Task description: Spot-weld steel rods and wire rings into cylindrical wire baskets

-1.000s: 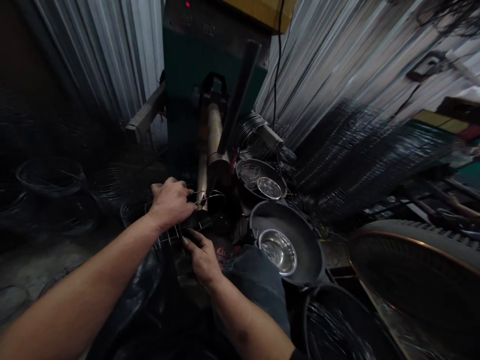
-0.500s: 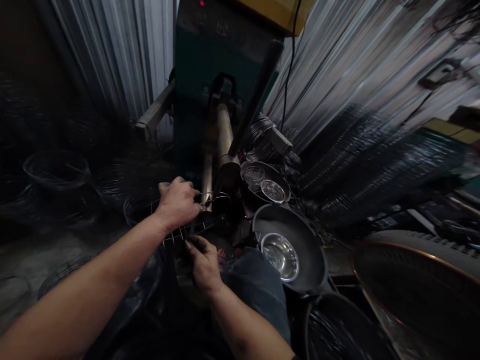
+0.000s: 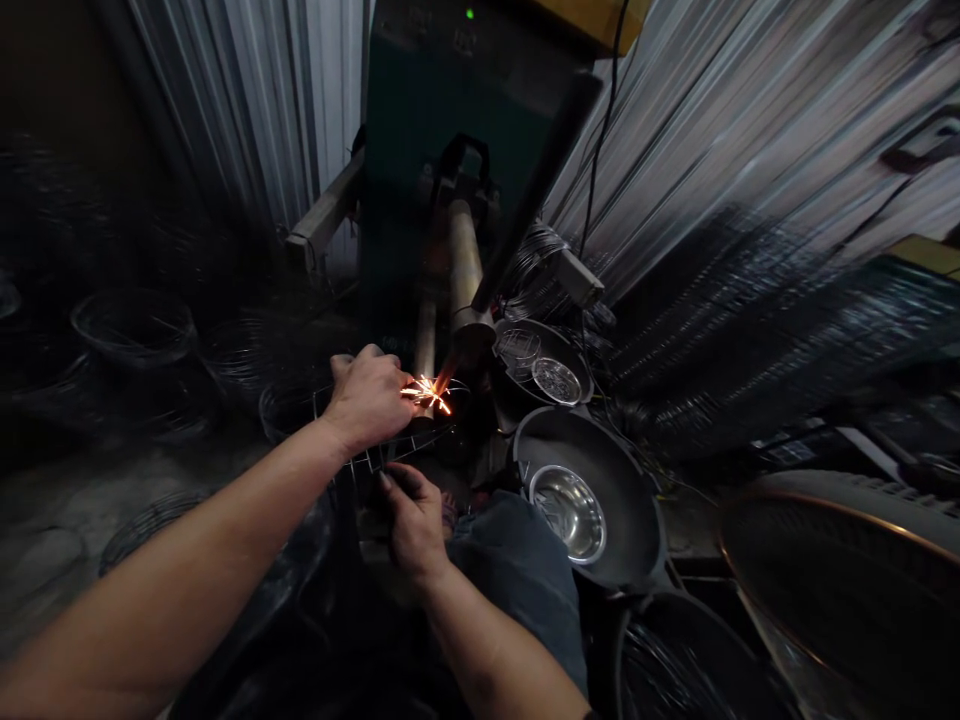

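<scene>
My left hand (image 3: 369,397) is closed on the upper rim of a wire frame (image 3: 365,463), close to the electrode tips of a spot welder (image 3: 405,240). Bright sparks (image 3: 429,393) fly where the wire sits between those tips. Lower down, my right hand (image 3: 412,520) pinches the frame's near side with thumb and fingers. Much of the wire frame is dark and partly hidden behind my hands, so its full shape cannot be made out. A green light (image 3: 470,14) shows high on the welder.
At right, a dark pan (image 3: 630,500) holds a shiny metal bowl (image 3: 568,513); a second pan (image 3: 517,385) behind it contains small wire parts. Wire baskets (image 3: 135,325) stand at left. A large round copper-rimmed thing (image 3: 847,570) lies at far right. Corrugated metal sheeting (image 3: 247,120) forms the wall.
Sparks have appeared at the electrode tips, and the welder's light has turned from red to green. Both hands keep their grip on the wire frame; the view has shifted slightly.
</scene>
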